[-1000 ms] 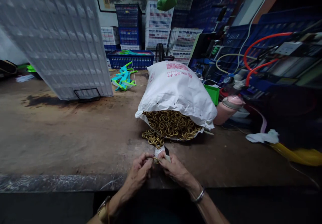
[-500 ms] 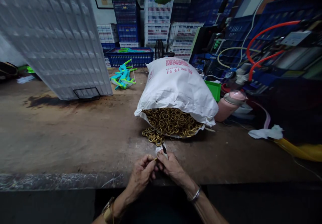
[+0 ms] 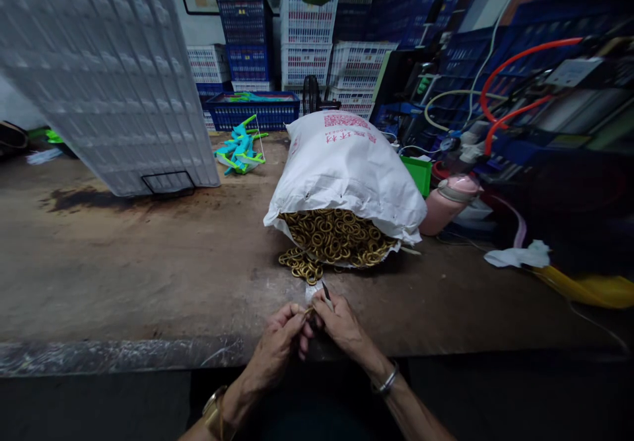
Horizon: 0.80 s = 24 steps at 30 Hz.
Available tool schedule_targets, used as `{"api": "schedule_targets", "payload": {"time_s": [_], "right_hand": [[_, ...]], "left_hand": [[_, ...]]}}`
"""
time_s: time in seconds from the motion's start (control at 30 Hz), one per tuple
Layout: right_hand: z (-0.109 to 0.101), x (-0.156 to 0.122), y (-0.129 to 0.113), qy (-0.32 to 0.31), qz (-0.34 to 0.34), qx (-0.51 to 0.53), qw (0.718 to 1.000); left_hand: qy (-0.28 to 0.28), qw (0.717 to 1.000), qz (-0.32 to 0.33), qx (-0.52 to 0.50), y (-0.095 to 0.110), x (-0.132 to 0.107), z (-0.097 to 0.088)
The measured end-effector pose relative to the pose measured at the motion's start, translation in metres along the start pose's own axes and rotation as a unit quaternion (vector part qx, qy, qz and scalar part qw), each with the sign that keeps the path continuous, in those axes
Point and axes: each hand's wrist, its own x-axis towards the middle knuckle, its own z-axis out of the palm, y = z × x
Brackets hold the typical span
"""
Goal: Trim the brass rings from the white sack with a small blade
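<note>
My left hand [image 3: 281, 339] is closed, thumb and forefinger pinching a small brass-coloured ring [image 3: 309, 311] seen nearly edge-on. Close against it, my right hand [image 3: 343, 327] is closed around a slim tool with a dark pointed tip [image 3: 325, 290], which sticks up past the thumb; its exact kind is hard to tell. Both hands meet above the front edge of the bench, fingertips almost touching. Just beyond them, several loose brass rings [image 3: 308, 269] have spilled from a white woven sack [image 3: 341, 157], lying on its side with its open mouth full of rings.
A translucent ribbed plastic sheet [image 3: 113, 84] leans at left on a black wire stand [image 3: 168, 183]. Turquoise and green plastic pieces [image 3: 241, 149] lie behind. At right are a pink bottle [image 3: 448, 206], a green tray [image 3: 417, 175] and red hoses [image 3: 515, 65]. Stacked crates [image 3: 307, 65] line the back.
The hands stay together at the same spot, with the ring and the dark tip shifting slightly between the fingers. The whole view has moved a little; nothing else differs.
</note>
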Motion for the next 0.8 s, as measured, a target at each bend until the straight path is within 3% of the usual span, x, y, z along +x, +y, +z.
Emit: {"api": "schedule_targets", "payload": {"time_s": [0.1,0.27,0.53,0.67,0.8], "right_hand": [[0.0,-0.004,0.004,0.034,-0.027,-0.108,0.993],[0.005,-0.011,0.01,-0.036,-0.052,-0.211,0.975],[0.004,-0.008,0.011,-0.045,-0.051,-0.323,0.944],[-0.005,0.001,0.013,0.007,-0.011,-0.38,0.925],[-0.01,0.015,0.018,0.075,-0.007,-0.382,0.921]], "left_hand": [[0.026,1.0,0.004,0.004,0.002,0.0,0.0],[0.044,0.998,0.012,0.054,0.004,0.003,0.0],[0.048,0.992,0.047,0.106,0.008,-0.002,0.001],[-0.012,0.991,0.06,0.118,0.016,-0.012,0.006],[-0.036,0.999,0.011,0.004,0.016,-0.012,0.005]]}}
